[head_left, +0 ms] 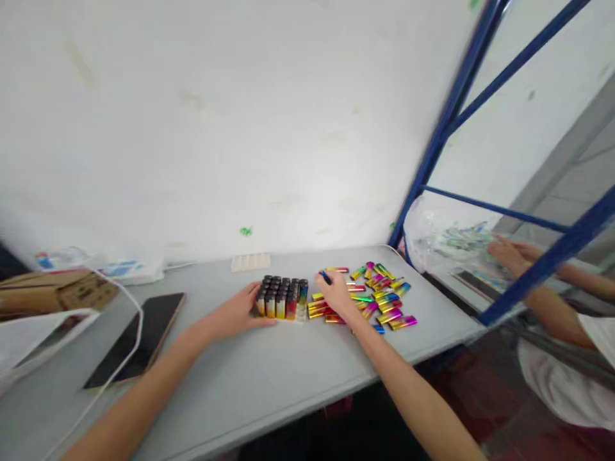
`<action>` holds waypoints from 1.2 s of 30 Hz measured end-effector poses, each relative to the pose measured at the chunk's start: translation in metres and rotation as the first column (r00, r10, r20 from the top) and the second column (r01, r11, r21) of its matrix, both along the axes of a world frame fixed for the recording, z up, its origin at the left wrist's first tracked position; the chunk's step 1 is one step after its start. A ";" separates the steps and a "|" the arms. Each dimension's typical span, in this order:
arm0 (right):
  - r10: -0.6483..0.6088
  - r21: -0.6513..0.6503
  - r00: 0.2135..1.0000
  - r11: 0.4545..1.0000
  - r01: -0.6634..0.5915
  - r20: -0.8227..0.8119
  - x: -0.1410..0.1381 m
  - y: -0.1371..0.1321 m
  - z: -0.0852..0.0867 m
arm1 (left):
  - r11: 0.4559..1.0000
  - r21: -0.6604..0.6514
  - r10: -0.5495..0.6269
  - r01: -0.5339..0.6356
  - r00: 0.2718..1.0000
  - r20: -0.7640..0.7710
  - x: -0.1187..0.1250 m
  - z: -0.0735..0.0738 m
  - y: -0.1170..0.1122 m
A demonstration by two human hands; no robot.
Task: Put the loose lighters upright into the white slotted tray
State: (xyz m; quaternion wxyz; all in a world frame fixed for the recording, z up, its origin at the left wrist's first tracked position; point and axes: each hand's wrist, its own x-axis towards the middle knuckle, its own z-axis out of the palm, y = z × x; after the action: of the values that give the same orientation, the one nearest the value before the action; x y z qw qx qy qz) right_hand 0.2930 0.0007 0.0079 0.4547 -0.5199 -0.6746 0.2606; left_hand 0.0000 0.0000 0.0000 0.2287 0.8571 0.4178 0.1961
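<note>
Several lighters (278, 296) with black tops stand upright in rows in a pale tray (298, 315). My left hand (239, 312) grips the tray's left side, fingers behind and thumb along the front. At the tray's right end some slots hold no lighter. My right hand (336, 293) is closed round a lighter (325, 277), whose dark blue end shows above the fingers; the rest of it is hidden. Under and beside this hand lies a loose spread of shiny lighters (388, 304) in gold, red, purple, green and blue.
A pale slotted tray (250, 262) lies by the wall. On the left are a dark phone or tablet (139, 336), a white cable (137, 346) and a cardboard box (72, 291). A blue metal frame (432, 150) stands right; beyond it another person's hands (512, 255) work near a clear plastic bag (427, 234).
</note>
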 end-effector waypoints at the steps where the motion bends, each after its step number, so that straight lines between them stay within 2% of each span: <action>1: -0.009 0.015 1.000 1.000 0.009 0.002 0.001 -0.002 0.002 | 1.000 0.005 -0.003 0.003 1.000 -0.001 0.000 0.000 0.001; 6: -0.011 0.124 1.000 0.992 0.010 0.006 0.008 -0.012 0.010 | 1.000 0.016 -0.001 0.001 1.000 0.008 0.001 0.000 0.001; 9: 0.061 0.126 0.998 0.990 -0.064 0.026 0.013 -0.018 0.013 | 1.000 -0.003 0.015 -0.015 1.000 0.013 0.002 0.004 -0.003; 12: 0.132 0.135 0.985 0.980 -0.146 0.111 0.018 -0.021 0.013 | 0.999 -0.022 0.029 -0.029 1.000 0.004 0.003 0.007 -0.005; 16: 0.095 0.266 0.961 0.950 -0.165 0.260 0.018 -0.022 0.011 | 1.000 -0.026 0.015 -0.015 1.000 -0.002 0.003 0.007 -0.005; 23: 0.092 0.223 0.910 0.955 -0.196 0.405 0.007 -0.031 0.006 | 1.000 -0.015 0.014 -0.014 1.000 0.012 0.003 0.006 -0.005; 29: 0.040 0.225 0.801 0.950 -0.215 0.598 0.007 -0.027 0.004 | 0.999 -0.024 0.024 -0.024 1.000 0.010 0.003 0.008 -0.007; 36: 0.031 0.174 0.733 0.964 -0.202 0.679 0.005 -0.030 0.015 | 1.000 -0.014 0.020 -0.020 1.000 0.005 0.003 0.004 -0.004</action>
State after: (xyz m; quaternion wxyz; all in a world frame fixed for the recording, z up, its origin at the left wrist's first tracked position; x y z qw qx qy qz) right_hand 0.2981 -0.0290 0.0231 0.2225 -0.4773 -0.8501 0.0021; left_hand 0.0030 -0.0040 0.0045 0.2338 0.8509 0.4270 0.1974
